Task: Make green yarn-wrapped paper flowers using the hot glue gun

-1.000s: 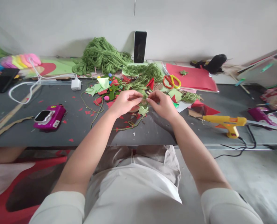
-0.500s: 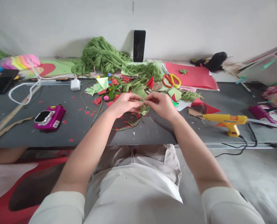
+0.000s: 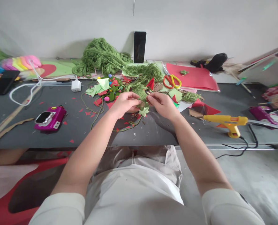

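My left hand [image 3: 126, 104] is closed near the middle of the desk, its thumb and fingers pinching some green yarn [image 3: 143, 104]. Just to the right, my right hand [image 3: 161, 103] has its thumb and index finger pressed together; whatever lies between those tips is too small to make out. A pale green paper cutout [image 3: 143, 111] shows below the gap between the hands. Behind them spreads a loose bundle of green yarn [image 3: 150, 72]. One long strand [image 3: 95, 120] trails over the desk on the left. Red and green paper scraps [image 3: 103, 83] lie about the left hand.
A yellow glue gun [image 3: 225, 120] rests to the right, its cord over the desk edge. Scissors [image 3: 172, 81] lie by red paper [image 3: 192, 76]. A phone [image 3: 140, 47] leans on the wall beside a yarn heap [image 3: 101, 56]. A purple device [image 3: 50, 118] stands left.
My fingertips, close together before, have come slightly apart, the right hand shifting a little to the right. More of the pale green cutout now shows below them.
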